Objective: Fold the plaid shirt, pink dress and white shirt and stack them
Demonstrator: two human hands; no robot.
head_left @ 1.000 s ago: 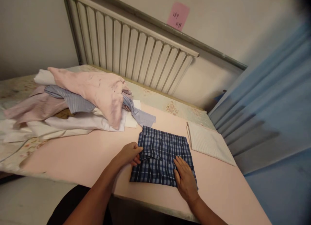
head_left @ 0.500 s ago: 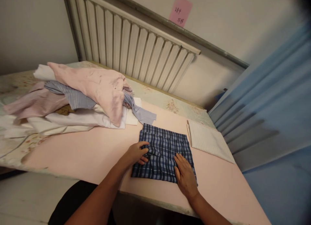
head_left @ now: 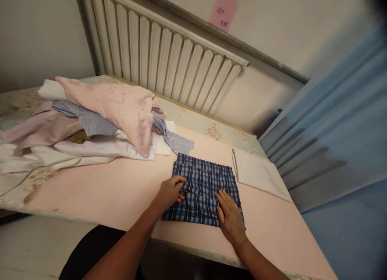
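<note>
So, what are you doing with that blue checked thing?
A person has both hands on the blue checked cloth, which lies folded on the pink tabletop. The right hand rests flat near its right edge. The left hand is at its left side, fingers curled by a wrinkle; whether they pinch it is hard to tell. A folded pale cloth lies off to the right, and a loose heap of clothes is on the left.

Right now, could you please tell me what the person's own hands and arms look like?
The left hand and right hand are bare: no gloves, rings, watch or bracelet can be seen. The slim forearms show no sleeves, cables or clear markings as far as the view reaches.
</note>
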